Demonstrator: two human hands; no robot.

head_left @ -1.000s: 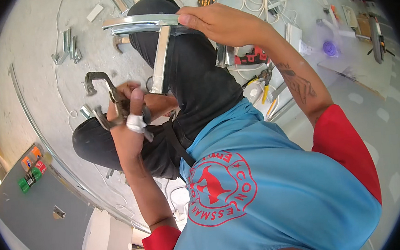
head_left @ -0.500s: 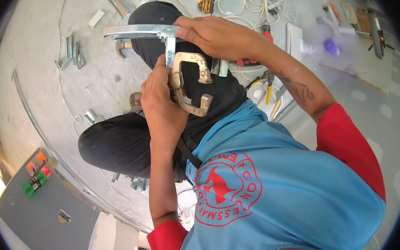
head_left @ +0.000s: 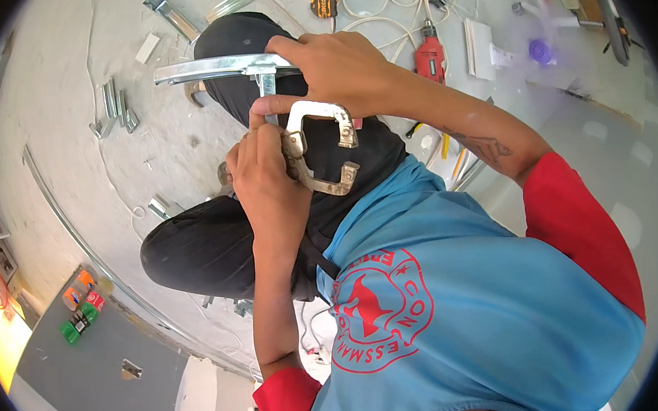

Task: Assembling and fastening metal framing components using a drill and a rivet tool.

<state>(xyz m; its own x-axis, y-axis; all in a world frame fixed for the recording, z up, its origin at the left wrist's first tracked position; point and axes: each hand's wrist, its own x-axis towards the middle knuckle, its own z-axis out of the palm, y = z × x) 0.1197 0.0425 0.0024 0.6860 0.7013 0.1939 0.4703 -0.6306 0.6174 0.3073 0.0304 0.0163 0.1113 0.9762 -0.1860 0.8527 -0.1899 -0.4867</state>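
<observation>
Over there, a head-worn fisheye lens faces down, close above the blue shirt (head_left: 490, 293). It takes in the floor (head_left: 59, 111).

left hand (head_left: 267, 160) hiding part of a clamp (head_left: 317, 109); right hand (head_left: 337, 64) covering part of a metal channel (head_left: 206, 69); right forearm (head_left: 453, 115) overlapping a red drill (head_left: 429, 57).

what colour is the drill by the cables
The drill is red, clearest in the head view.

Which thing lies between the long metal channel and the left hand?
The short metal piece, with the right thumb crossing over it; this shows in the head view.
</observation>
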